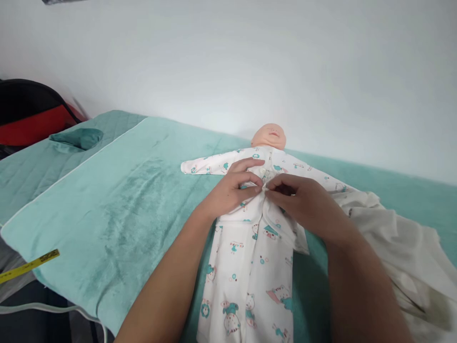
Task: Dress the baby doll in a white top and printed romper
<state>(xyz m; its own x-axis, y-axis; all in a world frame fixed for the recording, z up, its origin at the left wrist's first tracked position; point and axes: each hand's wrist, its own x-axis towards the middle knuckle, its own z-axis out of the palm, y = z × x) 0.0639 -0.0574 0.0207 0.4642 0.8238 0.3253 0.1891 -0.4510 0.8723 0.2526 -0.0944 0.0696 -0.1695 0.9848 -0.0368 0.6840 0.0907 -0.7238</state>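
A baby doll (270, 135) lies on its back in a white printed baby shirt (293, 163) and matching pants (235, 276). Both my hands are at the middle of its chest. My left hand (235, 188) pinches the shirt's front edge between thumb and index finger, its other fingers resting on the cloth. Opposite it, almost touching, my right hand (303, 197) also pinches the front edge of the shirt. The fingertips hide whatever fastener may be between them. The right front flap of the shirt hangs loose below my right hand. One sleeve stretches out to each side.
A teal plush blanket (135, 200) covers the bed, against a white wall (221, 62). Crumpled white cloth (396, 238) lies by my right forearm. At left are a yellow strip (28, 267), a pale cable (43, 308) and a black-and-red item (35, 125).
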